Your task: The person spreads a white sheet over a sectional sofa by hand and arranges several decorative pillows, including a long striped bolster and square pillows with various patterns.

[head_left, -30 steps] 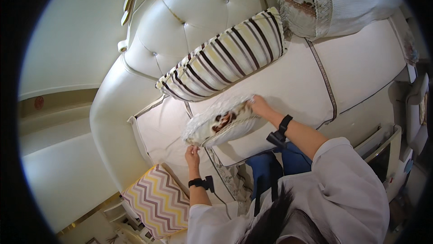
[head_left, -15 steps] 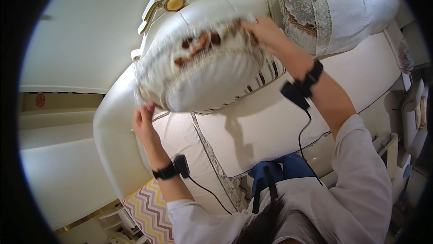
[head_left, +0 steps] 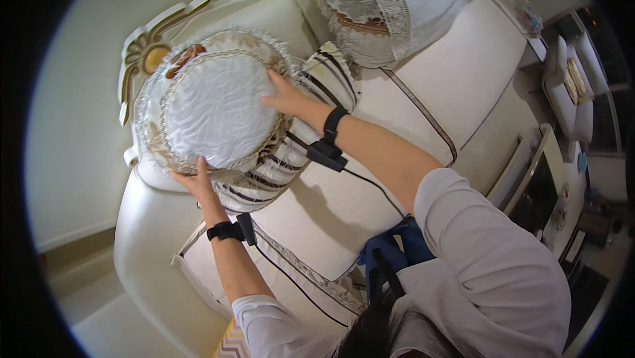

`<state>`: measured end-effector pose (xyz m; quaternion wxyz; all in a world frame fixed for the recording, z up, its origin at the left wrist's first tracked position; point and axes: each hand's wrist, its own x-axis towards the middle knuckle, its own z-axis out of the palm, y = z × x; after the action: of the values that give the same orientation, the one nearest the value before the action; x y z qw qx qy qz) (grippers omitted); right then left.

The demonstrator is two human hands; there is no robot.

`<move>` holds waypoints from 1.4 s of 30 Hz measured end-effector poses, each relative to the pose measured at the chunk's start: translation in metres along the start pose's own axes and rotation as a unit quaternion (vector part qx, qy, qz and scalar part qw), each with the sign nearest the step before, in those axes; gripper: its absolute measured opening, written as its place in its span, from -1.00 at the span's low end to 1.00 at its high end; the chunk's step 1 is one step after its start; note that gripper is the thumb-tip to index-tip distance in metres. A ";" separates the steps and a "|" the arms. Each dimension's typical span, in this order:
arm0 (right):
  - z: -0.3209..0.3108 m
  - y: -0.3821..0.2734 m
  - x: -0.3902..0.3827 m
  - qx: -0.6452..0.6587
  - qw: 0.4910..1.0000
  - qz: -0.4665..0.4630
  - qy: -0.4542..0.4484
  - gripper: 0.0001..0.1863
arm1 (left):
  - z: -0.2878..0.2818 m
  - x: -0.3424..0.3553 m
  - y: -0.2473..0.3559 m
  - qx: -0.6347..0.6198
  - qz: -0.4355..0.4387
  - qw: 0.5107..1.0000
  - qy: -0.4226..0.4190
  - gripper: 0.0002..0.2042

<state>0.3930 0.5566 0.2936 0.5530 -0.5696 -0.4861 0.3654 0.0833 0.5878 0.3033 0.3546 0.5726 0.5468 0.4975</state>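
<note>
A round white cushion (head_left: 218, 107) with a quilted centre and a lacy, fringed, flower-patterned border leans against the sofa back. My left hand (head_left: 197, 183) grips its lower left edge, thumb on the white face and fingers at the border. On the right side, my right hand (head_left: 288, 98) holds the cushion with its thumb and fingertips on the front; the other fingers are partly hidden. Behind and below it a brown-and-cream striped cushion (head_left: 331, 77) shows, partly covered.
The cream sofa back carries a carved ornament with a yellow oval (head_left: 155, 59). A lace-covered bundle (head_left: 423, 17) sits further right along the sofa. Pale seat cushions (head_left: 304, 226) lie in front of me. Cables trail from the black wrist straps. A zigzag-patterned cloth (head_left: 231, 341) shows at lower left.
The round cushion has turned its white face up toward me and rests against the sofa back. My right hand has moved from its top edge to its right side. The view has swung right.
</note>
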 end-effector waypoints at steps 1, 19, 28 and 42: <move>0.003 -0.003 0.001 0.016 0.999 0.021 0.018 -0.16 | 0.002 0.006 0.005 0.023 0.036 0.999 0.022 -0.07; -0.154 0.082 -0.090 0.064 0.946 0.317 0.013 -0.71 | 0.186 -0.046 0.125 0.088 0.092 0.991 -0.048 -0.80; -0.310 0.166 -0.073 0.270 0.844 0.439 0.145 -0.76 | 0.464 -0.016 0.211 -0.068 -0.157 0.957 -0.236 -0.59; -0.386 0.277 -0.035 0.553 0.634 0.471 0.265 -0.71 | 0.567 0.072 0.219 0.114 0.099 0.985 -0.086 -0.77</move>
<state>0.7937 0.4397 0.0638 0.6225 -0.3813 0.3085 0.6098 0.6796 0.7036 0.3806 0.2811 0.7013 0.5080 0.4136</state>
